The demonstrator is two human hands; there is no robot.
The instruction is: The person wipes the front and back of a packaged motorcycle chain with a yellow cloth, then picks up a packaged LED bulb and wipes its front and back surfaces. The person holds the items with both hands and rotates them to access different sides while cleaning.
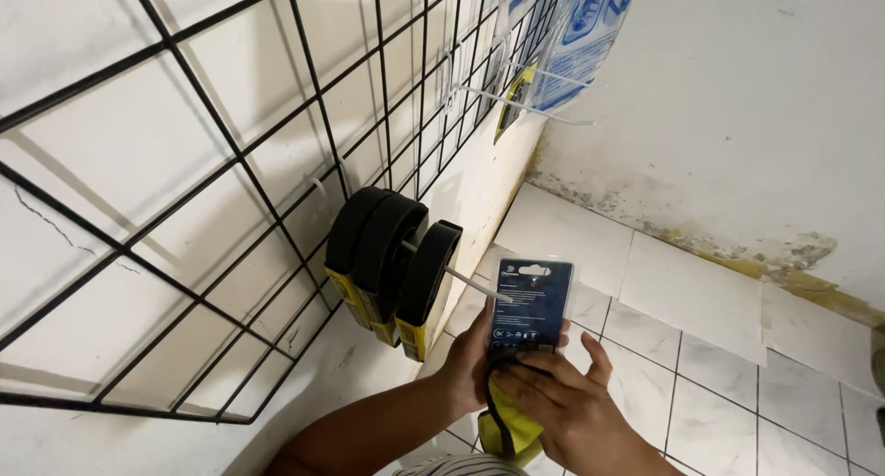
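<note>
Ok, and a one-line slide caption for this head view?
Both hands, left hand and right hand, hold a dark blister pack up to a white hook on the black wire grid beside hung black-and-yellow packs.

Pack (529, 303): lower part hidden behind the right hand (562, 404); back-card print too small to tell. Yellow-and-black item (505, 428) below it: mostly covered by both hands, kind not tellable. Left hand (468, 354): fingers hidden behind the pack; forearm cut off at the bottom edge. Right hand: wrist cut off at the bottom edge. Black rolls (392, 264) on the hook (461, 278): far sides hidden, yellow labels too small to tell. Blue packs (576, 34) at the top: cut off by the upper edge, blurred. Grid (184, 199): runs out of view left and top. Dark object (879, 365) at the right edge: a sliver only.
</note>
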